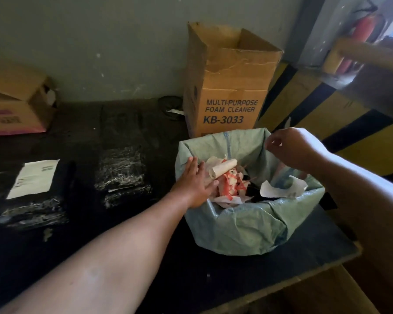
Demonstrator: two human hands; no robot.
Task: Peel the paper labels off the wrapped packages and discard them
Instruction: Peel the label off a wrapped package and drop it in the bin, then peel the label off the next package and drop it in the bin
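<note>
A bin lined with a pale green bag (238, 225) stands on the dark table, filled with torn white and red paper scraps (230, 185) and a rolled paper tube (222, 169). My left hand (196, 184) lies flat with straight fingers on the bin's left rim, next to the tube. My right hand (286, 148) hovers over the bin's far right rim, fingers loosely curled, holding nothing that I can see. Two black wrapped packages lie to the left: one (123, 173) with no label showing, one (30, 200) with a white paper label (34, 177) on top.
A tall open cardboard box marked foam cleaner (227, 87) stands behind the bin. Another cardboard box (16, 103) sits at the far left by the wall. The table's front edge (315, 270) runs close under the bin. A yellow and black striped surface is at right.
</note>
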